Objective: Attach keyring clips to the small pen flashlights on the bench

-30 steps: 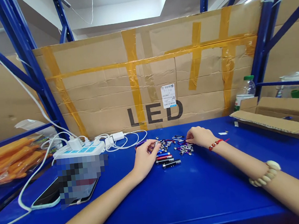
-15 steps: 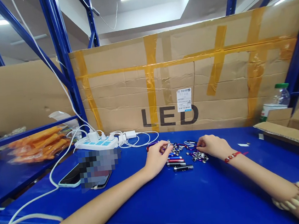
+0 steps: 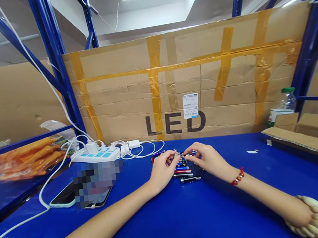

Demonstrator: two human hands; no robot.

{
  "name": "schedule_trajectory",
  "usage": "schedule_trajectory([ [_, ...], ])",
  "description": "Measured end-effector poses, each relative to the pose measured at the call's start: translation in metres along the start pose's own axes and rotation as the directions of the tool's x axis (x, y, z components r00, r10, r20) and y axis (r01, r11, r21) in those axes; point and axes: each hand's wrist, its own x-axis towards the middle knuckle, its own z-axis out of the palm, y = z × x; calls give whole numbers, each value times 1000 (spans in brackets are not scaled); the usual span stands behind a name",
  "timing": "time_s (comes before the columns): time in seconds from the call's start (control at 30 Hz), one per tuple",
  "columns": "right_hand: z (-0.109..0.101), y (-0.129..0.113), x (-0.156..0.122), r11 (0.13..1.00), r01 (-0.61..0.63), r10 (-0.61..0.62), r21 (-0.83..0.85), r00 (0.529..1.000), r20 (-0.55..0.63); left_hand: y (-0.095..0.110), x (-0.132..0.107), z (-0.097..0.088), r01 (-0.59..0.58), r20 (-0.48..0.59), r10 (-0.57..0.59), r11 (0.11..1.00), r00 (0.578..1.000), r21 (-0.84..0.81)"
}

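A small pile of mini keychain flashlights [image 3: 185, 171] in blue, red, purple and black lies on the blue table [image 3: 186, 214], mixed with silver caps and rings. My left hand [image 3: 161, 170] pinches a small purple flashlight at the pile's left side. My right hand [image 3: 207, 159] has come in from the right, and its fingertips pinch a small part right against the left hand's piece, above the pile. A red bead bracelet sits on the right wrist.
A white power strip [image 3: 96, 155] with chargers and white cables sits at the back left, and a phone [image 3: 63, 197] lies in front of it. An open cardboard box [image 3: 305, 137] and a plastic bottle [image 3: 281, 108] stand at the right. A taped "LED" carton [image 3: 189, 85] walls the back.
My right hand moved left from the right side of the pile until its fingertips met the left hand. The left hand stayed at the pile. The camera view shifted slightly.
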Motion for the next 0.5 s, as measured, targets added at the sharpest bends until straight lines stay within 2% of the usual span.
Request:
schedule_trajectory([
  [0.1,4,-4,-2,993,33,-28,114,999,-43,-1,1,1,-9,17,9,1000,1000,-9],
  [0.2,8,-6,-3,962,-29,46,273,997,-54,-3,1,1,11,25,-10,1000,1000,-16],
  [0.37,10,-9,0,806,-173,212,566,977,-2,-2,0,-1,6,24,-6,1000,1000,6],
  [0.5,12,-12,-1,715,-177,247,677,969,-8,-3,0,-1,-61,26,59,995,998,75],
])
